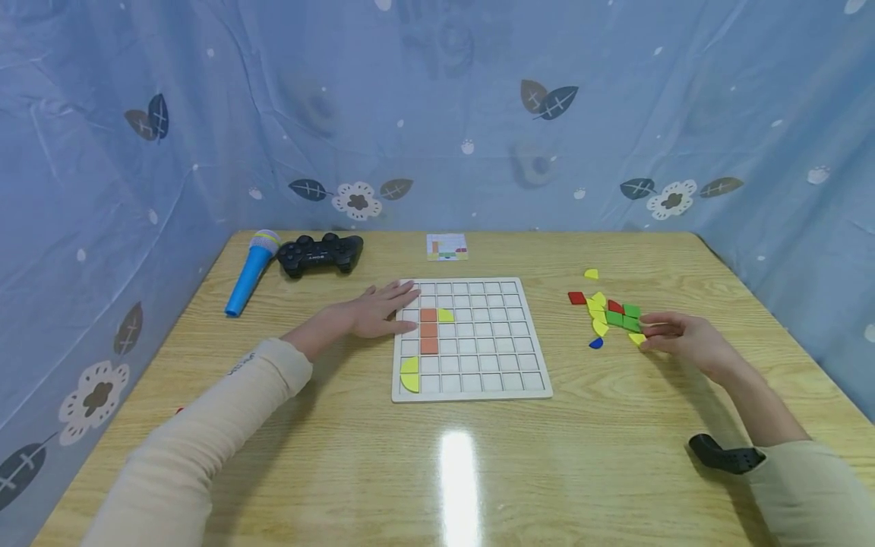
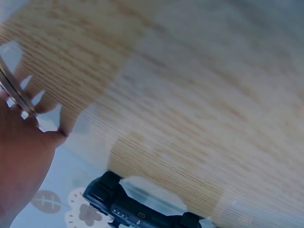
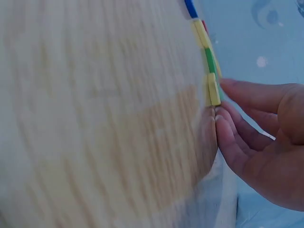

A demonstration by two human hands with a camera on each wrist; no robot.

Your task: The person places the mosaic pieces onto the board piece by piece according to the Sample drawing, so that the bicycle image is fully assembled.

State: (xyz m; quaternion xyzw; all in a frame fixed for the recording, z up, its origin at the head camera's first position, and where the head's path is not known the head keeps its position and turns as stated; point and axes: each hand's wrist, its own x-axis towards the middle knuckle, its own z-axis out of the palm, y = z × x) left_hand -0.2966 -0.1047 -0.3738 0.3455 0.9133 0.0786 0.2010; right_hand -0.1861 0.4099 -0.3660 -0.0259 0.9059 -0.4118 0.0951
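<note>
The board [image 1: 472,396], a pale square grid, lies flat at the middle of the table [image 1: 342,471]. Orange squares [image 1: 428,330] form a short upright column in its second column from the left; a yellow piece [image 1: 446,315] sits just right of the topmost, and two yellow quarter-rounds [image 1: 409,382] meet at the lower left. The left hand [image 1: 378,312] lies over the board's left edge, fingers straight and spread, thumb reaching just beside the orange column, gripping nothing. To the right of the board, well apart from it, is a loose cluster: green squares [image 1: 614,318] in the middle, yellow rounds [image 1: 597,314] along their left, a red wedge [image 1: 615,307] at the top. The right hand [image 1: 683,342] is at the cluster's right end, thumb and fingers bent toward each other beside the last green square and a yellow wedge [image 1: 636,339]; whether they pinch a piece I cannot tell. A red square [image 1: 577,298], a blue piece [image 1: 596,343] and another yellow quarter [image 1: 591,273] lie around the cluster. Beyond the board is a small printed card [image 1: 447,248]; at far left, a black controller [image 1: 320,254] lies beside a blue microphone [image 1: 251,275]. A patterned blue curtain [image 1: 437,114] surrounds the table's back and sides.
</note>
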